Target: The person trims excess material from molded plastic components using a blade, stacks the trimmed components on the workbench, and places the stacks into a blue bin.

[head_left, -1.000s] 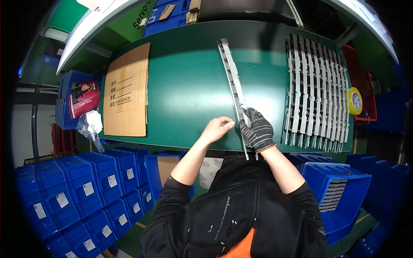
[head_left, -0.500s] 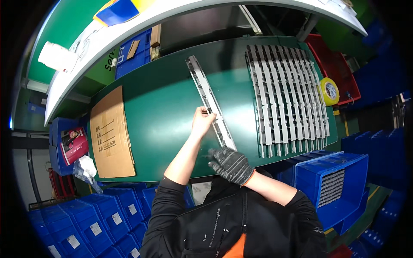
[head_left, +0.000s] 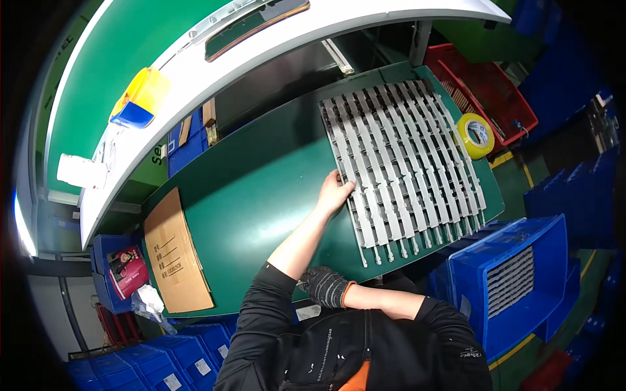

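My bare left hand (head_left: 336,193) pinches the left edge of a long grey slotted strip (head_left: 360,225), about midway along it. This strip lies at the left end of a row of several similar strips (head_left: 417,169), set side by side on the green table. Dark fittings show between the strips, and narrow tabs stick out at their near ends. My right hand (head_left: 326,287), in a dark striped glove, is near the table's front edge, below my left forearm. Its fingers are curled in; whatever they may hold is hidden.
Yellow tape roll (head_left: 475,135) and red bin (head_left: 495,98) stand right of the strips. A blue crate (head_left: 554,260) with stacked grey strips is at the near right. Flat cardboard (head_left: 176,254) lies on the table's left. A curved white shelf (head_left: 195,78) spans the far side.
The single strip has moved right to the left end of the row, with my left hand on it. My right hand has drawn left and nearer, its fingers curling. The view has shifted.
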`<state>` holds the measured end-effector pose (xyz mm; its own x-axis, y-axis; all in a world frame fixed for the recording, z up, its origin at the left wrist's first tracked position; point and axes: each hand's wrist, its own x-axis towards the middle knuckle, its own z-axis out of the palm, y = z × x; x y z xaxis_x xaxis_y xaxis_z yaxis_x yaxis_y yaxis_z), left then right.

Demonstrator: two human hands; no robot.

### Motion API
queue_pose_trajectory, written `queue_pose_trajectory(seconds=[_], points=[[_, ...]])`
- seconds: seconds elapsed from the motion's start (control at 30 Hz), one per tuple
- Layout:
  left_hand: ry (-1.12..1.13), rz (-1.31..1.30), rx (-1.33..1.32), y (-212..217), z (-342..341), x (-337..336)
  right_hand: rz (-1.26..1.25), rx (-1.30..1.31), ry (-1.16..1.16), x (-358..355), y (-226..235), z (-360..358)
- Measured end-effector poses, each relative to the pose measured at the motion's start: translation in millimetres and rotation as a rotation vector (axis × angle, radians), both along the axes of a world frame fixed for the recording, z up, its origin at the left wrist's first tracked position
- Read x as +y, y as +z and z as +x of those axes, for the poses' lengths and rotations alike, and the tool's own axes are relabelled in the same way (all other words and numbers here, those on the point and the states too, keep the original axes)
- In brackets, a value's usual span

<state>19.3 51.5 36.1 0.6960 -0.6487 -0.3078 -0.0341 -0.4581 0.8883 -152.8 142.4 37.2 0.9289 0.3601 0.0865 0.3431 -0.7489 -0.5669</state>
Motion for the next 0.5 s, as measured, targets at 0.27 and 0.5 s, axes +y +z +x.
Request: queue_pose_trajectory(seconds=[0.27,0.5], points=[[0.171,0.106,-0.146,-6.5,-14.4,-17.9,0.554,0.071,-0.032,-100.5,45.6,-16.5],[0.222,0.196,-0.188,-9.2,-20.0,-22.9,0.062,-0.057,-1.073,-257.2,49.2,14.0]])
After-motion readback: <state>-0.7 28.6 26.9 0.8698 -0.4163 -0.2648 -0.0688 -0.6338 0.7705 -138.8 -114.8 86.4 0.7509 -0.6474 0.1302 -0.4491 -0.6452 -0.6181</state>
